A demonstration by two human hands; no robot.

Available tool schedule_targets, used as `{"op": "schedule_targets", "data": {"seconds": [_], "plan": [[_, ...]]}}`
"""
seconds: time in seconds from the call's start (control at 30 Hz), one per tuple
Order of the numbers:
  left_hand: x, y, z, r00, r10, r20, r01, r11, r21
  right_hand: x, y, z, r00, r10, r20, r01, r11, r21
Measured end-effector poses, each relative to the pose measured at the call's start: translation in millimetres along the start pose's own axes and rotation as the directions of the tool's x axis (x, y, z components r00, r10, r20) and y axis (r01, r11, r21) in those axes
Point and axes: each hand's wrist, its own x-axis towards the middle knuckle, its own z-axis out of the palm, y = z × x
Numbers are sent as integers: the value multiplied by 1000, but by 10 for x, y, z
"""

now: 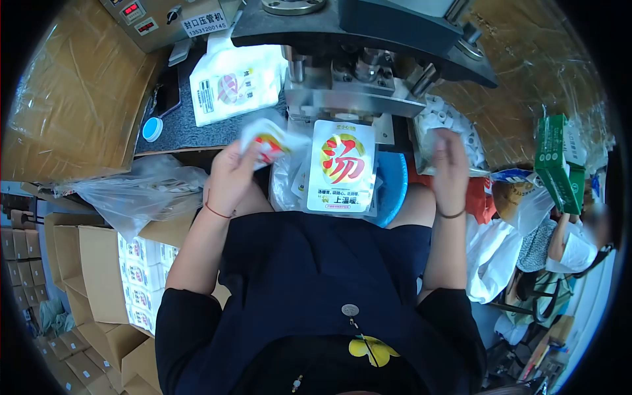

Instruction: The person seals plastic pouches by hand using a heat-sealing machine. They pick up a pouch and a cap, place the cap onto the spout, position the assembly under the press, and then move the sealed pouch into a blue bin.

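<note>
My left hand [234, 168] is closed on a white pouch [268, 143] with red and yellow print, which is blurred. A flat white pouch with a large red character [342, 166] lies upright in view below the metal press [355, 79], in front of my lap. To its right is my right hand [449, 157], smeared by motion, beside a bin of small white parts [440, 113]; whether its fingers hold anything is hidden. Under the flat pouch shows a blue basin [394, 187]. Another white bag [237, 85] rests on the dark table at the left.
Cardboard [85, 85] walls both sides. A blue cap [153, 129] and a phone [168, 92] lie on the table [187, 131]. An open carton [102, 263] of packed pouches stands lower left. At the right are a green box [553, 161] and another person [573, 240].
</note>
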Motion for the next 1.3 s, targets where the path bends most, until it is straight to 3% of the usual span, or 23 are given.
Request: {"op": "schedule_targets", "data": {"seconds": [0.03,0.07,0.1,0.13,0.17,0.23,0.27,0.3,0.37,0.5,0.53,0.63,0.73,0.83,0.9,1.0,1.1,1.13,1.17,1.2,1.23,1.27,1.3], "plan": [[-23,28,85,999,-46,3,45,968,-245,-14,-166,113,981,-153,117,150,988,40],[-48,173,171,991,-121,63,129,980,-154,-9,-354,179,937,-232,260,214,972,95],[-58,307,272,984,-91,153,126,963,-237,13,-501,246,912,-274,306,225,957,183],[-70,375,363,981,-64,185,94,983,-155,16,-669,255,928,-185,324,108,964,243],[-86,435,453,975,-41,218,58,996,-74,39,-756,270,935,-207,288,129,955,268],[-129,610,638,960,-113,257,172,961,-219,149,-833,322,945,-249,210,175,932,318],[-133,687,665,937,-123,326,220,935,-279,200,-817,358,898,-381,221,330,914,235],[-148,596,717,916,-114,385,230,935,-269,209,-803,321,881,-393,265,349,916,196],[-219,587,856,886,-147,440,366,805,-468,261,-730,191,837,-413,358,396,910,123],[-292,526,1034,739,-127,661,543,692,-475,214,-622,25,735,-259,626,126,960,249],[-282,586,1041,696,-128,707,625,594,-507,218,-600,18,760,-341,553,221,936,273],[-252,501,1058,697,-169,697,665,517,-539,366,-225,-54,936,-204,288,251,958,-139],[-46,419,984,755,-218,619,634,486,-602,458,369,-111,954,-83,289,224,836,-501],[278,419,840,783,-254,568,609,500,-616,452,500,-25,953,-27,303,196,817,-543],[392,372,777,740,-292,606,662,475,-579,440,561,16,953,-51,298,204,836,-510],[360,332,827,746,-272,608,656,457,-601,386,585,55,970,-35,242,149,868,-473],[470,299,637,944,-315,99,330,902,-279,330,652,29,983,-109,149,158,914,-373],[603,223,469,980,-76,-184,71,997,-32,315,628,25,988,-59,142,109,922,-371],[764,111,255,899,229,-374,-128,952,277,300,608,10,989,-79,122,118,928,-353],[869,7,71,894,331,-301,-86,787,610,295,584,-14,990,-99,103,128,933,-336],[911,-114,-93,896,398,-198,-38,512,858,294,536,-39,989,-122,83,142,937,-319],[879,-370,-181,950,311,-31,-96,386,918,280,453,-96,993,-94,68,111,943,-315],[762,-309,-181,953,300,49,-168,384,908,278,365,-148,998,-65,20,68,954,-292]]}}
